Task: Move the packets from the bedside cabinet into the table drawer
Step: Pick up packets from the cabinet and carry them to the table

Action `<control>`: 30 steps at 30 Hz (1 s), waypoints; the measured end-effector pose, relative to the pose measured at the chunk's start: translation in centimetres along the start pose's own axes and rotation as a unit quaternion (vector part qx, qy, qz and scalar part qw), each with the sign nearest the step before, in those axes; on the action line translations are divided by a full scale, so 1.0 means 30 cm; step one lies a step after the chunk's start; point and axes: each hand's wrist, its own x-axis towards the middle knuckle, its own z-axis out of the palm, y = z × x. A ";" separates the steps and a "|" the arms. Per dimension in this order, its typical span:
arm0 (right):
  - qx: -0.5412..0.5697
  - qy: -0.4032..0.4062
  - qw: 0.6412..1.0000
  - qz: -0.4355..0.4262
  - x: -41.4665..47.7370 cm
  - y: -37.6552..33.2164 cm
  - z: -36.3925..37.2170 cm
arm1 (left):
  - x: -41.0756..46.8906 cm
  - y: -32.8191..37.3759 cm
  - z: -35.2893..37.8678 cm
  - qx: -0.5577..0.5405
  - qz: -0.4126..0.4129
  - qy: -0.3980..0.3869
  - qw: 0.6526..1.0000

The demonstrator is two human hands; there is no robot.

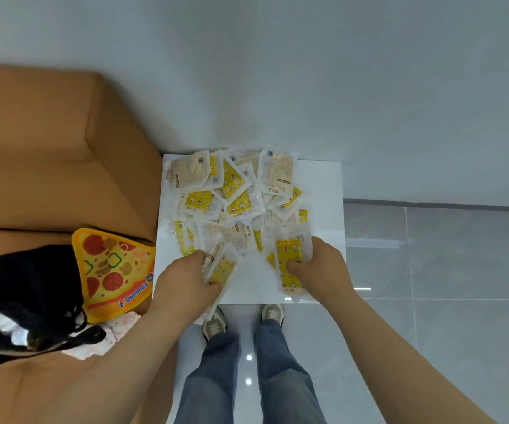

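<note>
Grips both busy: left hand (186, 281) has fingers curled round a small bunch of packets (224, 269), a yellow one on top w/ paler ones fanned behind it. Right hand (323, 266) pinches a yellow packet (290, 258) printed w/ small figures, fingers across its lower half, its near end sticking out past the front edge of the bedside cabinet (320, 191). Both hands sit over the cabinet's near edge, well apart, bare white top btwn them. Loose packets (232, 194) lie in an overlapping heap on the far & middle part of the top: some yellow, some beige w/ printed text, all in clear wrappers. The heap reaches the back-left corner; the right strip of the top is bare. Cabinet stands against a pale wall (277, 71), w/ a brown upholstered seat (48, 148) touching its left side. On the seat: pizza-slice cushion (112, 270) marked Domino's, black bag (23, 295) touching it on the left, pink-white cloth (109, 335) just beside the bag. Below the hands, blue jeans (216, 377) & shoes (215, 324) on glossy grey floor tiles (446, 270).
</note>
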 end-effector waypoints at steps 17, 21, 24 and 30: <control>-0.001 -0.032 0.984 -0.178 -0.539 -0.233 -0.205 | -0.559 0.065 -0.301 -0.053 -0.046 0.088 0.994; -0.052 -0.076 0.965 -0.246 -0.555 -0.275 -0.240 | -0.647 0.092 -0.297 -0.086 -0.092 0.134 0.983; -0.113 -0.108 0.941 -0.302 -0.558 -0.304 -0.257 | -0.711 0.113 -0.265 -0.115 -0.145 0.158 0.970; -0.206 -0.161 0.882 -0.393 -0.613 -0.359 -0.225 | -0.875 0.094 -0.183 -0.159 -0.254 0.199 0.933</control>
